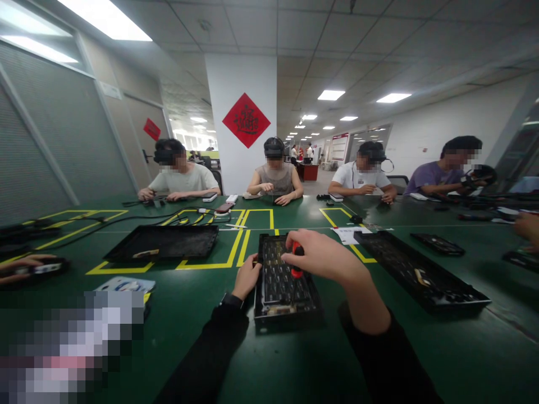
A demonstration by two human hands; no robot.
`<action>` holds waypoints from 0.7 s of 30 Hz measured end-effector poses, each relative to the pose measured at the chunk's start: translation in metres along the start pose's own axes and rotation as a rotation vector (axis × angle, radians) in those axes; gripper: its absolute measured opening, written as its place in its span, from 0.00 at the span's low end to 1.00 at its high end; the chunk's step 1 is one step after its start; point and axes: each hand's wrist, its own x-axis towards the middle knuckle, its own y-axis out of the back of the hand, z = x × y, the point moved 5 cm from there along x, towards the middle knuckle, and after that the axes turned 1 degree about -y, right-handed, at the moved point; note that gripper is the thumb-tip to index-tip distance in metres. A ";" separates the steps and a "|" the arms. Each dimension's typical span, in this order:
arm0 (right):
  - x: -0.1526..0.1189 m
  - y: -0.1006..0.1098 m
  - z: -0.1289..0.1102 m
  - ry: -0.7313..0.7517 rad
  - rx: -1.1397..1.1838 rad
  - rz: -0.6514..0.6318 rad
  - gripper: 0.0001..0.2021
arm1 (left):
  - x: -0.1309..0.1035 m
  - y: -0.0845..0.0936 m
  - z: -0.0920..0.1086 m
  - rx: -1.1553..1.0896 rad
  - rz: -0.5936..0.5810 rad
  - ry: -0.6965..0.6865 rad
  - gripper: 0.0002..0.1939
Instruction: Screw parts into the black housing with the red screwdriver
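Note:
A black rectangular tray-like case [290,321] with rows of small metallic parts inside lies on the green table in front of me. My left hand [247,278] grips its left edge, fingers closed on the rim. Above the case, my right hand [314,255] is closed round a red and black screwdriver [297,268], whose shaft points down into the case. A tan strip [280,310] lies inside near the case's front edge. The screwdriver's tip is too small to make out.
Another black tray [164,242] lies to the left and a long black case [425,275] to the right. A white paper [351,234] and a small black tray [438,243] are beyond. Several people sit across the green table [286,370]; other hands show at both sides.

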 end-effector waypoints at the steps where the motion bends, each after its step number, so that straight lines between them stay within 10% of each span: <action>1: 0.001 0.000 0.003 -0.034 -0.007 0.012 0.14 | -0.001 0.000 0.001 -0.007 0.009 -0.005 0.18; 11: 0.006 -0.003 0.010 -0.068 -0.066 0.032 0.14 | -0.003 0.003 0.003 -0.027 0.073 0.039 0.17; 16: 0.007 -0.003 0.002 -0.048 -0.130 0.061 0.10 | -0.012 0.024 0.020 -0.107 0.358 -0.049 0.16; 21: 0.007 -0.006 -0.002 -0.049 -0.129 0.062 0.16 | -0.016 0.027 0.014 -0.239 0.376 0.132 0.27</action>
